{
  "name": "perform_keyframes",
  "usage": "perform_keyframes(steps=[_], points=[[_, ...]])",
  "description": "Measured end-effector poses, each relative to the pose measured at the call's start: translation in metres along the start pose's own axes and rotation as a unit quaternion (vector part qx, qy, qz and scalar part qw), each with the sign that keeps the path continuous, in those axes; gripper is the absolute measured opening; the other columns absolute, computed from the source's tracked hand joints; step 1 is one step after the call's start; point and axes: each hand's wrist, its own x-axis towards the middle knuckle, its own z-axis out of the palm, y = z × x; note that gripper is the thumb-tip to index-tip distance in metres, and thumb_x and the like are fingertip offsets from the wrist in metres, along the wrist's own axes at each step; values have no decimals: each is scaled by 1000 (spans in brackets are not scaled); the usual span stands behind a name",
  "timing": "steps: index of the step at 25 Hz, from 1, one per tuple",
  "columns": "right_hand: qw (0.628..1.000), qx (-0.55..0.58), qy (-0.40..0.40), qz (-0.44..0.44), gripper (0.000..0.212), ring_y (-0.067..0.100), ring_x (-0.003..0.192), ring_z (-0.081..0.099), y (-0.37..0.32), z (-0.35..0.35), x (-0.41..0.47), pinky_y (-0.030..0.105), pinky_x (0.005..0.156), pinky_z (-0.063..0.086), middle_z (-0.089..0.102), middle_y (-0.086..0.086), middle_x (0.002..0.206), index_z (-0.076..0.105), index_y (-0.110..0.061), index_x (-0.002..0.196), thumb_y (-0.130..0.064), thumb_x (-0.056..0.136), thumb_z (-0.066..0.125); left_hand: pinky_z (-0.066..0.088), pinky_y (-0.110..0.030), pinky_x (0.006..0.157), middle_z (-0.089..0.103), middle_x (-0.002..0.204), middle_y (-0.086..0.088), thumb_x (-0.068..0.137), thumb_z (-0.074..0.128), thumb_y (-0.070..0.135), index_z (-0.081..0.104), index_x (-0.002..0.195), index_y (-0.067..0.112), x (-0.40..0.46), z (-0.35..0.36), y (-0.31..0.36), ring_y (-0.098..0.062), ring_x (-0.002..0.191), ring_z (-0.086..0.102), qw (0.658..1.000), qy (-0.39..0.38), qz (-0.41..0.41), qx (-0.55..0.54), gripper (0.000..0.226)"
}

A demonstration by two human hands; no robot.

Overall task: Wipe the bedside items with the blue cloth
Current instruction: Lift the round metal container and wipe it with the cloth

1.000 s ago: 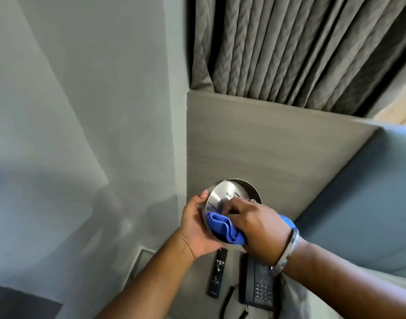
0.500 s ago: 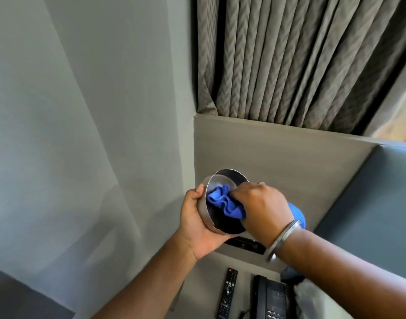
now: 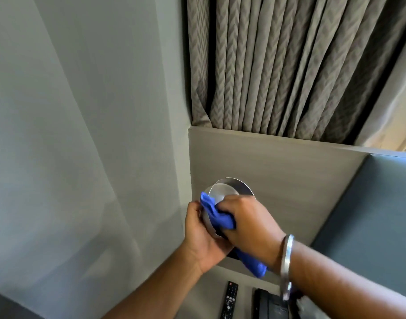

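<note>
We see a round metal bowl [image 3: 225,192] held up in front of the wood-look panel [image 3: 278,171], near the centre of the frame, its open mouth tipped toward us and toward 2 o'clock, so its axis runs from about 8 o'clock at the base to 2 o'clock at the rim. Our left hand [image 3: 201,236] cups the bowl's underside from 8 o'clock, fingers curled around its wall. Our right hand [image 3: 248,224] is closed around the blue cloth [image 3: 217,215], pressing a bunched fold onto the rim at the bowl's 9 o'clock edge; the cloth's loose tail hangs out below the wrist at 5 o'clock, beside a metal bangle [image 3: 286,265]. Below, at 6 o'clock on the bench [image 3: 204,293], lie a black remote [image 3: 229,300], its long axis pointing roughly to 12 o'clock, and a dark telephone [image 3: 270,305] just beside it. Button markings on the remote are too small to read. Grey chevron curtains [image 3: 278,65] hang at 12 o'clock.
</note>
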Motion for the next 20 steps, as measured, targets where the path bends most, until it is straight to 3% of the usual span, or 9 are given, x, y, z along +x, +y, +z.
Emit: perform_keyframes(steps=[2,4,5,9,11,13,15,18,20], points=[[996,-41,79,20,6,23,65,56,18,-17,6,32,56,46,62,-1,75,64,-23,74,-17,72,63,49,-48,94,68,119,-18,72,56,52,70,117,12,-2,0,7,-33,113,61,1000,4,8,-19,61],[976,-115,180,43,24,29,75,59,29,-24,4,36,64,50,62,6,90,69,-17,97,-10,74,71,38,-54,103,56,138,-21,80,49,56,57,135,13,1,0,15,-39,125,49,999,-5,14,-50,70],[979,-125,160,23,34,30,84,59,27,-20,3,38,72,51,62,10,102,66,-15,110,-11,77,69,39,-54,102,56,139,-20,81,48,57,56,136,14,2,1,16,-38,125,50,998,-4,14,-57,70],[981,-142,-103,-83,61,25,129,41,23,-5,-9,35,110,33,34,5,153,31,-21,145,-44,89,41,49,-46,98,63,132,-15,75,56,55,62,131,14,0,-5,14,-34,123,58,998,-16,-31,-46,69],[985,-109,-98,-92,64,19,138,31,26,-12,-13,33,115,26,29,6,155,26,-17,147,-46,90,32,45,-48,104,62,134,-17,75,59,55,61,132,12,-5,-7,18,-35,125,56,997,-38,-45,-57,72],[978,-173,-67,-99,64,21,142,26,23,-9,-18,31,118,19,31,12,153,26,-7,146,-36,90,33,46,-49,103,62,134,-16,74,61,52,61,132,12,-10,-2,18,-34,125,57,993,-59,-61,-83,71],[966,-248,-25,-75,61,24,139,33,16,1,-19,34,115,23,42,16,147,34,-1,142,-30,89,42,46,-51,102,63,133,-14,74,62,49,62,131,14,-11,3,14,-34,124,57,992,-60,-75,-86,67],[992,-118,-15,-37,55,21,140,31,3,4,-4,31,115,24,44,8,147,38,-10,141,-27,91,52,46,-48,102,69,125,-12,73,61,52,68,124,17,-11,8,9,-32,118,62,994,-38,-81,-59,62],[994,-39,-32,-94,39,20,132,42,0,1,6,35,109,35,57,6,135,57,-10,125,-11,86,55,51,-42,94,75,111,-9,68,62,56,74,111,18,-11,7,9,-29,109,67,998,-18,-57,-37,59]])
